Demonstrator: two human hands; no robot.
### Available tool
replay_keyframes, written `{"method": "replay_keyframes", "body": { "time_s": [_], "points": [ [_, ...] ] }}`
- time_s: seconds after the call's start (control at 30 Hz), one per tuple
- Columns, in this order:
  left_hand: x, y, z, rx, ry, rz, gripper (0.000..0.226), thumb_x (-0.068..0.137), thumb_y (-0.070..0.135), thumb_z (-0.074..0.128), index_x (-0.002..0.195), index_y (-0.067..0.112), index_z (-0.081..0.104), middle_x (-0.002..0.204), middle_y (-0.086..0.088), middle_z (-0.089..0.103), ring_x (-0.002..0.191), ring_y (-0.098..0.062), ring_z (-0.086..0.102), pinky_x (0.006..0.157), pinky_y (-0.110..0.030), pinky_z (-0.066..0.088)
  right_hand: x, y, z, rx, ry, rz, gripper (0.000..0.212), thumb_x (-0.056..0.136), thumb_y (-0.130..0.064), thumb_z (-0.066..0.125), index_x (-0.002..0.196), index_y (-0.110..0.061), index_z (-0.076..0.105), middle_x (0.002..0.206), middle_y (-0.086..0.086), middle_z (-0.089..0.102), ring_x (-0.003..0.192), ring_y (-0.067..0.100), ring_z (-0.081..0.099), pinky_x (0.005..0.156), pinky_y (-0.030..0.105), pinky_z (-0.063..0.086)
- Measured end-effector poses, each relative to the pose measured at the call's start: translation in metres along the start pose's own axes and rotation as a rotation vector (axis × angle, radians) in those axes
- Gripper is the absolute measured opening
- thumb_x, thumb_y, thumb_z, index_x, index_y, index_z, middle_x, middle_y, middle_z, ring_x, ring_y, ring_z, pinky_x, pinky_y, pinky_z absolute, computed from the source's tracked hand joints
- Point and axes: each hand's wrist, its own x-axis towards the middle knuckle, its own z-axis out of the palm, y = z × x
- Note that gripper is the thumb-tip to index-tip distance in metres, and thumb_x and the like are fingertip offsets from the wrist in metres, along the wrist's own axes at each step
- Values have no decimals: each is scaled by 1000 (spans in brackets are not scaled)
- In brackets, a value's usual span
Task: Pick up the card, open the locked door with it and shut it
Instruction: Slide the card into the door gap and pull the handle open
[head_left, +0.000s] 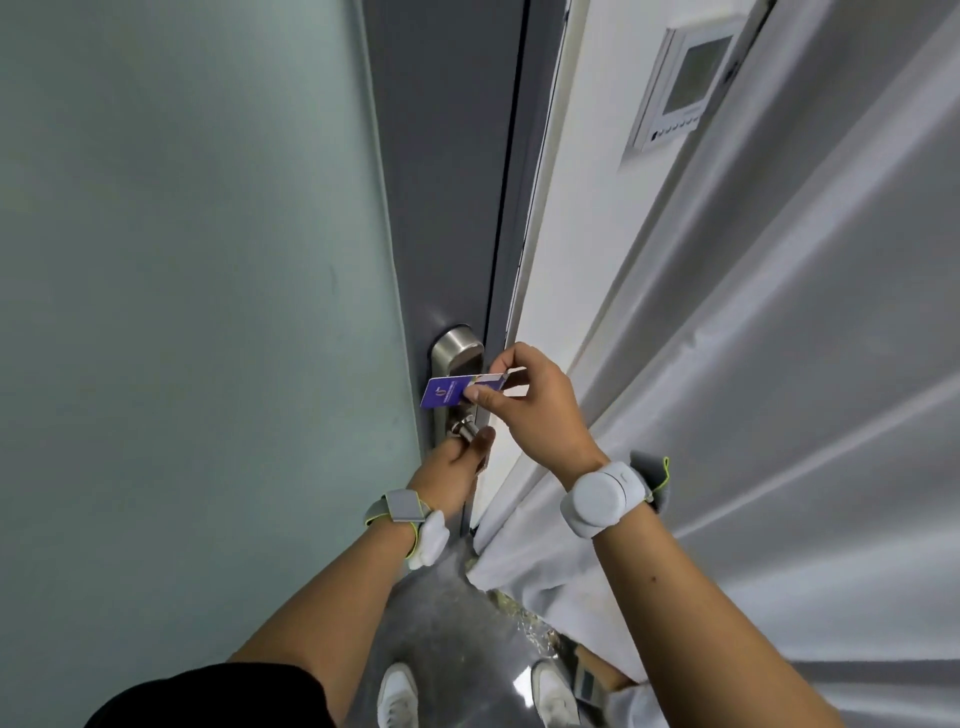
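A dark grey door (447, 171) stands in front of me with a brushed-metal lock plate (457, 351) near its right edge. My right hand (535, 410) pinches a purple key card (447, 392) and holds it flat against the lock plate, just above the handle. My left hand (460, 465) is wrapped around the metal door handle (464, 428) below the card; most of the handle is hidden by the fingers. The door looks flush with its frame.
A pale green wall (197, 312) runs along the left. To the right are a white wall, a wall control panel (685, 83) and grey-white sheeting (779, 364) hanging down to the floor. My white shoes (397, 696) stand on a dark glossy floor.
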Motion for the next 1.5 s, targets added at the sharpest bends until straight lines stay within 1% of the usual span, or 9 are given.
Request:
{"method": "replay_keyframes", "body": {
  "time_s": [0.13,0.33,0.53,0.67,0.8,0.9,1.03,1.2,1.5],
  "points": [
    [-18,17,7,195,66,-56,61,82,76,39,57,20,41,51,-1,38,51,-22,33,57,-34,30,-1,-2,-25,-19,-156,-122,21,81,-17,78,81,-17,57,85,-5,68,78,4,62,64,18,53],
    [-41,30,26,465,167,-162,67,93,67,34,85,7,64,73,-9,62,67,-24,55,75,-37,48,-8,5,-62,59,-284,-204,13,86,-12,72,87,-17,59,96,-7,73,82,-3,65,62,7,47],
    [-76,19,56,806,374,-99,67,86,77,29,60,19,49,58,2,54,63,-21,57,66,-32,48,-23,15,-86,45,-359,-219,15,90,-20,69,102,-19,60,95,-10,68,91,3,64,63,6,47],
    [-96,8,70,711,415,-139,74,75,82,40,65,14,66,57,4,67,64,-13,66,67,-31,55,-34,7,-96,92,-411,-221,17,85,0,62,95,-14,65,87,-6,67,78,0,61,61,11,47],
    [-116,-3,83,575,465,-134,67,64,81,55,61,15,69,56,4,65,51,-10,56,58,-26,50,-52,-4,-102,120,-360,-209,19,82,11,47,84,-6,57,70,-5,54,56,-6,49,50,5,37],
    [-135,-7,95,551,458,-143,65,61,80,60,61,16,69,56,4,63,50,-7,51,55,-24,44,-68,-15,-106,90,-390,-199,28,78,15,37,83,-13,41,67,-4,42,53,3,40,46,7,33],
    [-166,-11,115,524,489,-190,62,53,84,61,62,23,66,61,11,66,63,-7,63,68,-28,54,-94,-20,-122,28,-466,-186,34,76,15,33,93,-14,36,70,1,40,57,16,36,39,8,33],
    [-208,-21,141,481,499,-223,62,47,84,65,71,27,56,68,13,72,73,-9,69,76,-37,58,-146,-13,-141,8,-471,-163,56,81,11,43,125,-23,43,78,0,50,68,15,50,47,9,43],
    [-302,-43,180,406,448,-228,67,42,73,73,89,31,51,79,12,72,77,-13,69,78,-37,56,-244,-8,-163,-131,-469,-263,57,75,4,42,105,-40,62,70,-2,60,69,22,53,67,31,49]
  ]
}}
